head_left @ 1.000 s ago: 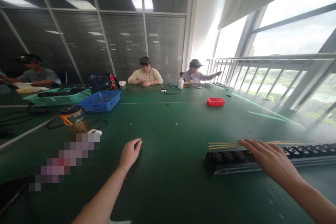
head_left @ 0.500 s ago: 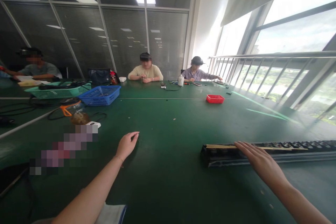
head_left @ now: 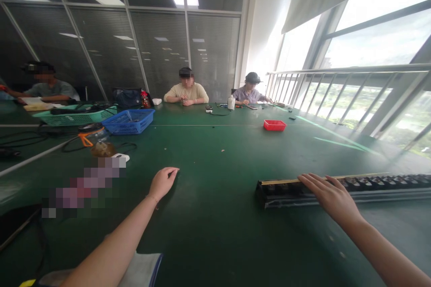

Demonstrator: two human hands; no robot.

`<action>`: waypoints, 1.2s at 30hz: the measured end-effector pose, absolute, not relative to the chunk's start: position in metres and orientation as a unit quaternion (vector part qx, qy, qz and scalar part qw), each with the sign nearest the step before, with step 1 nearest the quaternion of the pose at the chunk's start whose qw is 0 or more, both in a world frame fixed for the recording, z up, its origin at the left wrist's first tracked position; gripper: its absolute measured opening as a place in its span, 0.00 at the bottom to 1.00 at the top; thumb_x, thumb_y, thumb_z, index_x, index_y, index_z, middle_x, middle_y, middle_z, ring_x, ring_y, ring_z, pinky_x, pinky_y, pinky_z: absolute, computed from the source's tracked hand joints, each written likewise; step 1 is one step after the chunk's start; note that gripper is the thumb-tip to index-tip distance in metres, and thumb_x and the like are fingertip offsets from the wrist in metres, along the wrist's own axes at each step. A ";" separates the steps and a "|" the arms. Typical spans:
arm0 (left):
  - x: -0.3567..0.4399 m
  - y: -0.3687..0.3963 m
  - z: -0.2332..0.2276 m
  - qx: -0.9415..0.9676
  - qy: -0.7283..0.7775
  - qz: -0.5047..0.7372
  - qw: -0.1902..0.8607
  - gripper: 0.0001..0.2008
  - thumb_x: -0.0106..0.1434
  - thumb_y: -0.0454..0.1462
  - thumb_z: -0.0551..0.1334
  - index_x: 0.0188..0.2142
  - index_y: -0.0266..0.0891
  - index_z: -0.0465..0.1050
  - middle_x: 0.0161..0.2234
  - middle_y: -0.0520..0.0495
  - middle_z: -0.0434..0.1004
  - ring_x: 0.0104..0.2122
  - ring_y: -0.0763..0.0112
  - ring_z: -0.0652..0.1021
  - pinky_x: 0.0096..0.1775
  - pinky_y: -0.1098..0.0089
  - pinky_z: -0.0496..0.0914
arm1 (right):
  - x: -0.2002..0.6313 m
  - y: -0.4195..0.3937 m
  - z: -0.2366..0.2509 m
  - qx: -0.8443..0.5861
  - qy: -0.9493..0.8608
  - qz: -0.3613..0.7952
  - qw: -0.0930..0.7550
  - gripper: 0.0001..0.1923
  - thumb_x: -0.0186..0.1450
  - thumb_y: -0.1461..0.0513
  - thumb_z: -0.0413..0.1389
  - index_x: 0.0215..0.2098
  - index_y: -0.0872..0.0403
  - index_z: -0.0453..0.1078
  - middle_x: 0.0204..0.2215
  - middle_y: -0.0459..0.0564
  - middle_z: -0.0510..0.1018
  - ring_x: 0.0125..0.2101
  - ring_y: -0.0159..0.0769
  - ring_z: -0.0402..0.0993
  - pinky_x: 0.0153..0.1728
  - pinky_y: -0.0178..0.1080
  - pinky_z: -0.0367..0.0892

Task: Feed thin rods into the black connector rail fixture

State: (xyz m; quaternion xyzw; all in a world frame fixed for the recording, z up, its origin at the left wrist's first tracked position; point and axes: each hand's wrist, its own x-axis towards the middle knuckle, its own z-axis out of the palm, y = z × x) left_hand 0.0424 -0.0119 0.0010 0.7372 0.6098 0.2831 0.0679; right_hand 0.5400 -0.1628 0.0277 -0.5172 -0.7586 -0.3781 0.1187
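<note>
On the right side of the table lies a long, black, trough-like frame (head_left: 286, 201) with a row of dark, shiny pieces inside. Several thin golden sticks (head_left: 281, 182) run along its far upper edge. Over the frame, my right hand (head_left: 332, 193) stretches its fingers across the sticks; they lie fairly straight and are not wrapped round anything. My left hand (head_left: 163, 183) rests on the green table, left of the frame and well apart from it. Its fingers are pressed together at the tips, with nothing showing in them.
A small red basket (head_left: 274, 125) stands farther back. Blue (head_left: 129, 125) and green (head_left: 72, 117) baskets sit at the left, near a jar (head_left: 96, 136) with an orange strap. A blurred-out item (head_left: 84, 188) lies left of my left arm. Several people sit across the table (head_left: 208, 215).
The golden sticks, splayed across the frame before, now lie together along its far edge. My right hand has shifted slightly forward and left, its fingers more spread. My left hand is nearly still.
</note>
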 end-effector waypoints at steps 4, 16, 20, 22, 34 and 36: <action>0.042 -0.013 0.001 0.739 0.609 0.280 0.066 0.17 0.60 0.43 0.49 0.37 0.42 0.74 0.41 0.49 0.75 0.42 0.66 0.73 0.43 0.68 0.66 | 0.540 -0.163 0.020 -0.529 -0.750 -0.374 0.128 0.22 0.61 0.69 0.38 0.50 0.52 0.63 0.44 0.49 0.73 0.44 0.37 0.68 0.42 0.41 0.60; 0.042 -0.019 0.001 0.748 0.602 0.271 0.063 0.17 0.59 0.43 0.49 0.36 0.41 0.75 0.41 0.48 0.75 0.41 0.66 0.73 0.43 0.68 0.66 | 0.515 -0.166 -0.003 -0.588 -0.679 -0.362 0.250 0.21 0.62 0.67 0.39 0.52 0.50 0.60 0.47 0.49 0.70 0.50 0.36 0.63 0.45 0.38 0.59; 0.041 -0.018 -0.002 0.749 0.599 0.276 0.060 0.17 0.59 0.43 0.49 0.35 0.41 0.75 0.41 0.48 0.75 0.41 0.66 0.73 0.44 0.68 0.65 | 0.510 -0.171 -0.002 -0.615 -0.673 -0.343 0.227 0.25 0.62 0.69 0.38 0.56 0.48 0.54 0.49 0.48 0.68 0.52 0.35 0.60 0.47 0.41 0.57; 0.041 -0.017 -0.002 0.748 0.601 0.275 0.061 0.17 0.59 0.43 0.49 0.35 0.41 0.75 0.41 0.48 0.75 0.42 0.66 0.73 0.44 0.68 0.65 | 0.508 -0.174 -0.001 -0.631 -0.667 -0.331 0.216 0.26 0.62 0.68 0.37 0.57 0.47 0.52 0.50 0.47 0.67 0.52 0.35 0.59 0.48 0.44 0.54; 0.039 -0.014 -0.004 0.751 0.599 0.274 0.056 0.17 0.59 0.43 0.50 0.34 0.42 0.76 0.41 0.49 0.75 0.41 0.66 0.73 0.44 0.68 0.65 | 0.484 -0.179 0.017 -0.663 -0.601 -0.286 0.342 0.23 0.62 0.63 0.37 0.54 0.54 0.57 0.49 0.56 0.67 0.49 0.45 0.62 0.46 0.51 0.57; 0.039 -0.014 -0.004 0.753 0.597 0.272 0.055 0.17 0.59 0.43 0.50 0.34 0.42 0.76 0.41 0.48 0.75 0.41 0.66 0.73 0.44 0.67 0.65 | 0.456 -0.189 0.037 -0.680 -0.550 -0.228 0.427 0.22 0.62 0.59 0.39 0.52 0.55 0.60 0.46 0.57 0.69 0.46 0.46 0.66 0.40 0.46 0.63</action>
